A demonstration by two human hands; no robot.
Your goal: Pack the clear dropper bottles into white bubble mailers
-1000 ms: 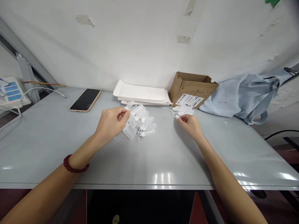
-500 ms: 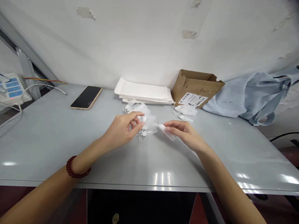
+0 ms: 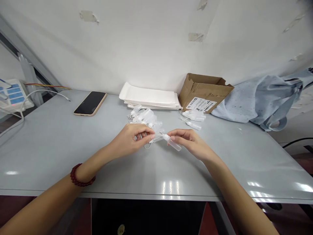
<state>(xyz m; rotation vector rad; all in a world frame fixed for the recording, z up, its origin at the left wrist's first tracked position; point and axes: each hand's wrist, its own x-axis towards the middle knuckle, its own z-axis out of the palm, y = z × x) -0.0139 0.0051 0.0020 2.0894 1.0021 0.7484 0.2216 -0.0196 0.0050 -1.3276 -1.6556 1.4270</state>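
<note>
My right hand (image 3: 189, 140) pinches a small translucent needle-tip bottle (image 3: 175, 144) near its white collar. The bottle tilts, with its thin needle pointing up and left and its base toward the lower right. My left hand (image 3: 137, 137) has thumb and forefinger pressed together just left of the needle tip; whatever sits between them is too small to make out. Just behind my left hand lies a pile of similar bottles (image 3: 146, 116), partly hidden by my fingers. A few more bottles (image 3: 195, 115) rest by the box at the right.
A phone (image 3: 90, 103) lies at the left, near a white cable (image 3: 57, 93). Along the wall are a stack of white padded envelopes (image 3: 151, 95), an opened cardboard box (image 3: 207, 89) and a light blue cloth bag (image 3: 254, 98). The grey table (image 3: 117, 176) ends in front of me.
My left hand has moved slightly down and right, its fingers closing near the needle. The bottle in my right hand has shifted slightly left and down.
</note>
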